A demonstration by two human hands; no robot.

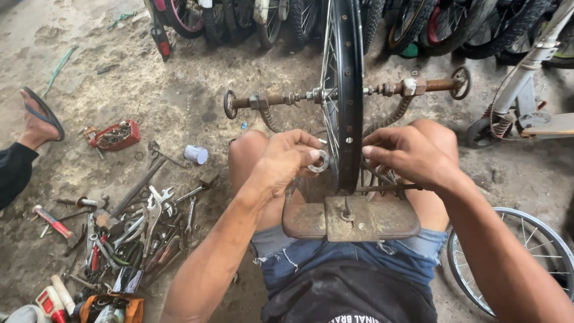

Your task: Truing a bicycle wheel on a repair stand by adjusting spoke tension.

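A dark shirt and frayed denim shorts (353, 263) are seen at the bottom edge, with a rusty metal stand plate (353, 218) held between the bare knees. From that plate a black bicycle rim (348, 90) is carried upright on a threaded axle (287, 98) that runs across the stand's arms. The left hand (286, 161) is closed beside the rim's lower left, and a small metal ring tool (320, 160) is pinched between its thumb and fingers (311, 157), right against the spokes. The right hand (409, 154) is curled on the other side of the rim, its fingers pressed together at the spokes; whether anything is gripped there cannot be told. On the dirt floor (179, 96) to the left, a heap of wrenches and pliers (140, 224) is spread, with a red tray of small parts (116, 134) and a white can (196, 154) near it. A second wheel (520, 257) lies at the right, and another person's sandalled foot (39, 119) is seen at the left edge.
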